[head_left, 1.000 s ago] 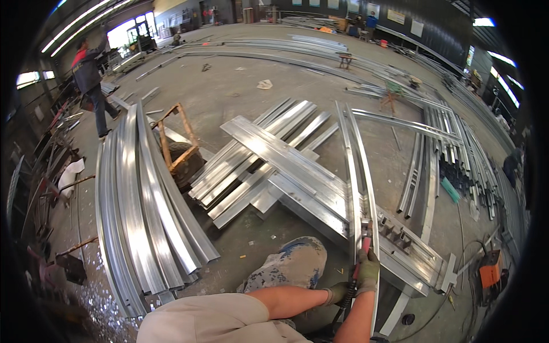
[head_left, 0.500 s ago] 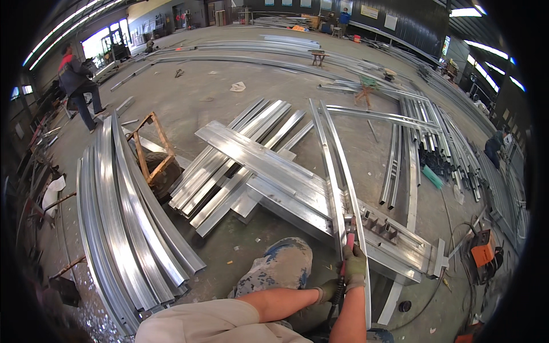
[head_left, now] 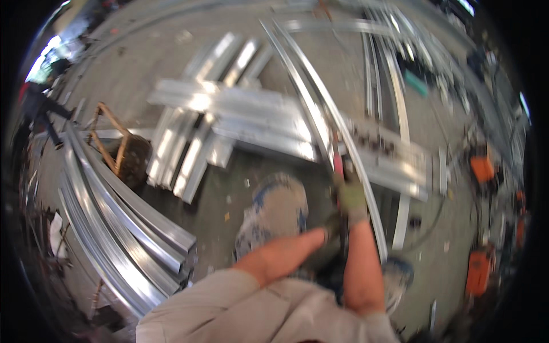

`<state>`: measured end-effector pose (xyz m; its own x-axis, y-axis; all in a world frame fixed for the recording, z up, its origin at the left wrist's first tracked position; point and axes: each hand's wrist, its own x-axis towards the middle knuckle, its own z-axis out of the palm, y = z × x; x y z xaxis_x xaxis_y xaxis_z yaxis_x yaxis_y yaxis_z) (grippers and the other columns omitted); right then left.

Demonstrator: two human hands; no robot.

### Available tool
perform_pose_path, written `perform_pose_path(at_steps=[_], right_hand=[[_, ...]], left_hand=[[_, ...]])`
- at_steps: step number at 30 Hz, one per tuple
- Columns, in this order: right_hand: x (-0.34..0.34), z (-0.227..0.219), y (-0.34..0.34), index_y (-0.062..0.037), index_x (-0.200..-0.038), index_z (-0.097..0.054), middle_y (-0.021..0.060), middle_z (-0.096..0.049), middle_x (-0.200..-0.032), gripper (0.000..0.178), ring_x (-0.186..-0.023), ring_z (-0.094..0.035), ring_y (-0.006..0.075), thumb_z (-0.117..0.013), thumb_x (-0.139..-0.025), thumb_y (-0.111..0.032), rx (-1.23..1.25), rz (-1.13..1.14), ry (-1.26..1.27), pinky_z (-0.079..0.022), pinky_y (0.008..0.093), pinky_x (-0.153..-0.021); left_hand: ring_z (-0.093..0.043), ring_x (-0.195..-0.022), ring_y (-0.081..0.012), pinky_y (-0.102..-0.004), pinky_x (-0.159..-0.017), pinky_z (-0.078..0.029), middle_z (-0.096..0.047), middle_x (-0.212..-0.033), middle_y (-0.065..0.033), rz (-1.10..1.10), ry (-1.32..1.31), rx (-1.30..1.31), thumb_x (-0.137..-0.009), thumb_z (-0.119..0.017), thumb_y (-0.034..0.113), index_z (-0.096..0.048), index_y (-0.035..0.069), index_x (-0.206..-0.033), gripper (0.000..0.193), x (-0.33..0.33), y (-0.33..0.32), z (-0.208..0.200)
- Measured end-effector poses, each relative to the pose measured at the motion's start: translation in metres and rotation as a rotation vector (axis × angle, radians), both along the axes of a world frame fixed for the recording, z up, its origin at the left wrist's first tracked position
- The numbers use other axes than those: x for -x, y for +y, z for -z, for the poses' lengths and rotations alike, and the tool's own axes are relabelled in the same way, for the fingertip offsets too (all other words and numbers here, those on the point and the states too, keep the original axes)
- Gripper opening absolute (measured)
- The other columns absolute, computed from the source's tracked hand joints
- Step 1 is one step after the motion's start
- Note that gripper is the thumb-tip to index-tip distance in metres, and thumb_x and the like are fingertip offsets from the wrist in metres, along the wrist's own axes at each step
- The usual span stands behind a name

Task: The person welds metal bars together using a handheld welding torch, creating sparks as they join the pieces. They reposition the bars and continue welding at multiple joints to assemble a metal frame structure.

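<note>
My right hand (head_left: 351, 197), in an olive work glove, is closed around a red-and-black welding torch (head_left: 338, 166). The torch's front end points away from me, between two long, narrow metal rails (head_left: 364, 182) that run from near my right leg to the far middle. Close behind the right hand, my left hand (head_left: 328, 230), also gloved, is beside the rear of the torch; blur and shadow hide its fingers. Under the rails lies a broad stack of shiny metal channels (head_left: 260, 134). Short brackets (head_left: 374, 143) stand on its right part, blurred.
Long curved metal profiles (head_left: 114, 228) lie at the left. Beyond them are a rusty frame (head_left: 114, 140) and a walking person (head_left: 40, 108). On the right stand orange-sided machines (head_left: 482, 168) with a dark cable on the floor. Farther back sits a green object (head_left: 416, 83).
My view has tipped downward and blurred, so the metal stacks and rails sit higher in the picture. The right hand still holds the torch between the rails.
</note>
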<state>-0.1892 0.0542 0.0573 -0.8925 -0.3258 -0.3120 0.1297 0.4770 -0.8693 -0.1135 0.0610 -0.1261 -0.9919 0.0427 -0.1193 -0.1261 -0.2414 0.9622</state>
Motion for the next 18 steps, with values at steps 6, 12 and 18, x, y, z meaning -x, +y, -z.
perform_pose_path(at_steps=[6, 12, 18], right_hand=[[-0.020, -0.040, 0.001, -0.0070, -0.149, -0.059, 0.0073, -0.070, -0.094, 0.061, -0.058, -0.060, 0.0124, -0.074, -0.098, -0.037, 0.019, 0.135, -0.160, -0.047, 0.0310, -0.050], [-0.013, -0.042, -0.003, -0.0056, -0.147, -0.060, 0.0068, -0.069, -0.091, 0.059, -0.057, -0.061, 0.0129, -0.073, -0.099, -0.037, -0.031, 0.166, -0.160, -0.047, 0.0308, -0.048], [-0.007, -0.032, -0.006, -0.0058, -0.149, -0.059, 0.0086, -0.072, -0.090, 0.060, -0.057, -0.063, 0.0132, -0.073, -0.099, -0.037, -0.028, 0.176, -0.143, -0.048, 0.0306, -0.046]], left_hand=[[-0.064, -0.125, -0.0273, -0.0368, -0.105, -0.050, -0.068, -0.134, -0.0145, -0.148, -0.062, -0.237, -0.103, -0.066, 0.026, -0.057, 0.004, -0.141, 0.045, -0.009, 0.028, 0.009], [-0.056, -0.133, -0.0246, -0.0363, -0.112, -0.044, -0.058, -0.145, -0.0107, 0.026, -0.081, 0.000, -0.111, -0.046, 0.018, -0.047, 0.008, -0.150, 0.041, -0.007, 0.025, 0.015], [-0.065, -0.119, -0.0249, -0.0360, -0.101, -0.050, -0.068, -0.130, -0.0137, -0.022, -0.079, -0.049, -0.103, -0.058, 0.020, -0.059, 0.005, -0.136, 0.036, -0.001, 0.021, 0.013]])
